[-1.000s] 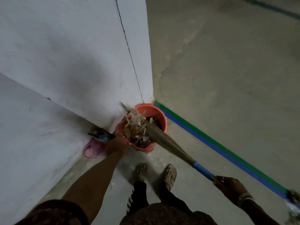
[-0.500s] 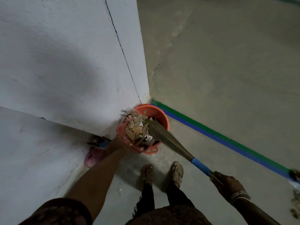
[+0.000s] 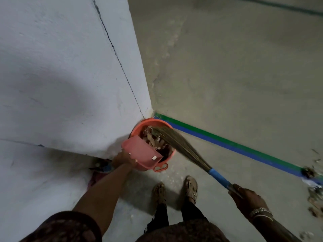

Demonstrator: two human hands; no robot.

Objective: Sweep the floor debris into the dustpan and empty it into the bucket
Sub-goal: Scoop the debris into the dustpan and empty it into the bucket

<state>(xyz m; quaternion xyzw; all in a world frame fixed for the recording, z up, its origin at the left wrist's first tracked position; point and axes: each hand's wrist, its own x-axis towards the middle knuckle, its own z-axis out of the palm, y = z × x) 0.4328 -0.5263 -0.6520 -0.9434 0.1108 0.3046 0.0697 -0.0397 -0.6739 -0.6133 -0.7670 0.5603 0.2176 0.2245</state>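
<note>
An orange bucket (image 3: 152, 122) stands on the floor at the corner of a white wall, holding dry leaves and scraps (image 3: 151, 138). My left hand (image 3: 122, 160) grips a pink dustpan (image 3: 140, 154) tilted over the bucket's near rim, its surface almost bare with two small white bits on it. My right hand (image 3: 247, 198) holds the blue handle of a grass broom (image 3: 181, 145), whose bristle tips rest inside the bucket on the debris.
The white wall (image 3: 70, 75) fills the left side. Blue and green tape lines (image 3: 236, 149) run across the concrete floor to the right. More debris (image 3: 314, 194) lies at the right edge. My sandalled feet (image 3: 174, 189) stand just before the bucket. Small items (image 3: 103, 165) lie by the wall base.
The debris heaped on the dustpan has slid into the bucket, leaving the pan nearly bare. The broom tips moved further over the bucket's far side.
</note>
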